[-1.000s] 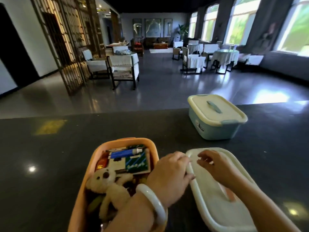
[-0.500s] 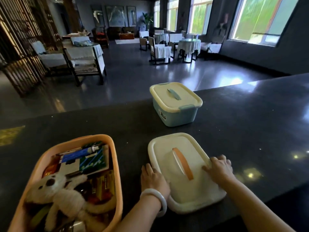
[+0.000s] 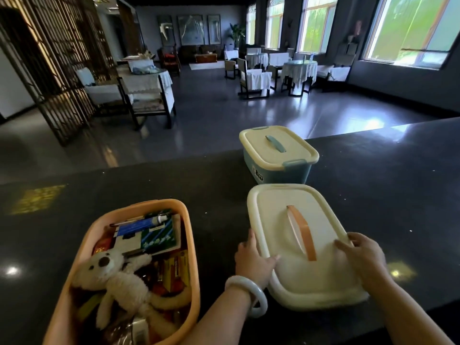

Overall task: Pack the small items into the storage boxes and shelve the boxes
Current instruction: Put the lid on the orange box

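Observation:
An orange storage box [image 3: 191, 247] stands open at the lower left of the dark counter. It holds a cream plush toy [image 3: 117, 277], a blue tube, small cartons and other items. Its cream lid [image 3: 286, 245] with an orange handle lies on the counter to the right. My left hand [image 3: 254, 260] grips the lid's left edge, thumb on top. My right hand [image 3: 361, 255] grips the right edge. A blue box [image 3: 278, 170] with a closed cream lid stands behind.
The dark counter [image 3: 373, 195] runs across the view, its far edge just behind the blue box. Beyond it lies a dining hall with covered tables and chairs [image 3: 254, 78] and a wooden lattice screen [image 3: 54, 70] at left.
The view has shifted while the lid stays between my hands. My left thumb now lies on top of the lid and its near end looks slightly raised.

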